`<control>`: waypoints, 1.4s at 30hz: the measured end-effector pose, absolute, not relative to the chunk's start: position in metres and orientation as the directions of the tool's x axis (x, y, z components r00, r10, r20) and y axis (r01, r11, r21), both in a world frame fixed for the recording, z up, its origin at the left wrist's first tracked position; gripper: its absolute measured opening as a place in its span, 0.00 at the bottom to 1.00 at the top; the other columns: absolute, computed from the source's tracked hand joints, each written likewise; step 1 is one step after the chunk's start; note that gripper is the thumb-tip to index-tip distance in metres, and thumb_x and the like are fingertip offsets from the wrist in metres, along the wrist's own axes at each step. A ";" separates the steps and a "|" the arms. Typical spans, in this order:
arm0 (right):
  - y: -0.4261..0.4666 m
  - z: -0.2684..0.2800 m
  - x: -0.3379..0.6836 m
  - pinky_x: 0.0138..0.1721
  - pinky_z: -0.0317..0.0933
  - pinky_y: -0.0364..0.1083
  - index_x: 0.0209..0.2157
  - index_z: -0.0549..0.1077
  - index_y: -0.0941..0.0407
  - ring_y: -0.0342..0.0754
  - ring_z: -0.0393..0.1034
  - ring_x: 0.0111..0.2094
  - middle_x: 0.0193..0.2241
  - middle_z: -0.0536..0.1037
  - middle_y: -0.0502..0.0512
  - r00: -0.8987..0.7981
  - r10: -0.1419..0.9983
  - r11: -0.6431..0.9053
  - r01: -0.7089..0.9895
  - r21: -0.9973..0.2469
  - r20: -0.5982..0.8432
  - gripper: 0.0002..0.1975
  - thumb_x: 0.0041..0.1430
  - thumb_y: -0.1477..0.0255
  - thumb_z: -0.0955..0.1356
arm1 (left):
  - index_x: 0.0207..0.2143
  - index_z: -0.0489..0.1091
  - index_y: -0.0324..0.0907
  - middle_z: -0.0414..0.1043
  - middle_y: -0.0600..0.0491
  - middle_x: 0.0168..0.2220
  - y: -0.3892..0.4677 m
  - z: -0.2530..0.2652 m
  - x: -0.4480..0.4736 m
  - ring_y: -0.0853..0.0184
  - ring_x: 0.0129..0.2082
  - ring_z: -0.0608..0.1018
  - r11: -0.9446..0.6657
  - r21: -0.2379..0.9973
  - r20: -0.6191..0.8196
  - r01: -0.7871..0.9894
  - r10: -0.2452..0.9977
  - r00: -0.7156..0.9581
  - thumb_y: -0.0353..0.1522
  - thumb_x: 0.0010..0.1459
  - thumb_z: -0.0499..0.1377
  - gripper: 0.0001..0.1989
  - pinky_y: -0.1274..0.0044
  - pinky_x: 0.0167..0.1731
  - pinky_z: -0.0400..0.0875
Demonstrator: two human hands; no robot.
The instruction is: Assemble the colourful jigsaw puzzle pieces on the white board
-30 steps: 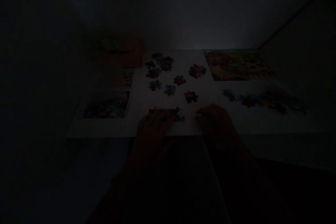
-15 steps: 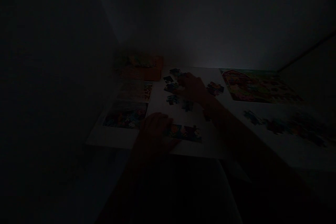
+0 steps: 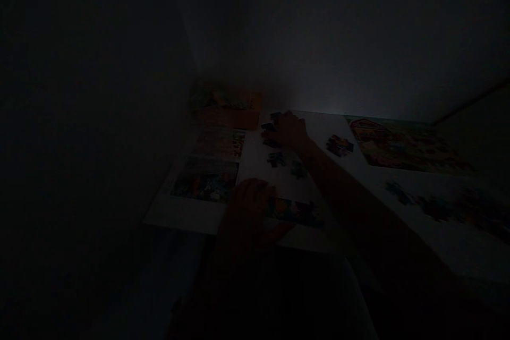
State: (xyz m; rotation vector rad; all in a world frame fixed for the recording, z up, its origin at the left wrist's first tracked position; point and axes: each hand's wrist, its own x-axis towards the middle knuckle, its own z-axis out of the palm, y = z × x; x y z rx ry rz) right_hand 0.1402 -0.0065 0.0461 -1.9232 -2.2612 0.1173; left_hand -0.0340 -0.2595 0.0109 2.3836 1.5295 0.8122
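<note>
Now the right hand (image 3: pixel 290 130) is stretched across the table (image 3: pixel 187 215), fingers bent down over the far cluster of puzzle pieces (image 3: pixel 269 127); in this gloom I can't tell whether that grip has a piece pinched or merely touches one. Nearer the front edge, the left hand (image 3: pixel 247 204) rests at the left end of a joined puzzle strip (image 3: pixel 295 212), its grip loosely open, thumb well apart from the fingers. Between the hands, two loose pieces (image 3: pixel 276 159) lie close together, and off to the right sits a small clump (image 3: pixel 339 145), near the large picture sheet (image 3: pixel 402 143).
</note>
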 end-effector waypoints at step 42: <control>-0.050 0.030 0.270 0.67 0.60 0.69 0.56 0.82 0.50 0.69 0.79 0.60 0.60 0.84 0.65 -0.243 0.937 0.327 0.862 -0.386 0.252 0.16 0.72 0.59 0.72 | 0.70 0.70 0.48 0.76 0.38 0.67 -0.256 0.019 -0.037 0.39 0.69 0.76 -0.430 0.268 0.350 0.862 0.877 0.329 0.47 0.65 0.74 0.36 0.47 0.71 0.70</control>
